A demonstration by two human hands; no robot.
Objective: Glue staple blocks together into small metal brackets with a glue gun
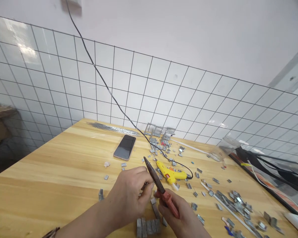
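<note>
My right hand [175, 206] is wrapped round a pair of pliers [156, 178] with red handles and dark, worn jaws. The jaws point up and away to the left, and from here they look closed. Beside them, my left hand [130, 190] is closed in a pinch, fingertips close to the jaws. Whatever is between those fingers is hidden or too small to name. Just below both hands, several grey metal blocks [148, 227] stand side by side in a row. A yellow glue gun [170, 172] lies beyond the pliers, its black cord running up the wall.
A phone [124, 147] lies flat behind my left hand. Thin metal rods [114, 128] are bundled near the tiled wall, with small wire-like frames [161, 130] beside them. Small metal clips [238, 201] litter the right side. A clear plastic jar [224, 148] lies toward the back right.
</note>
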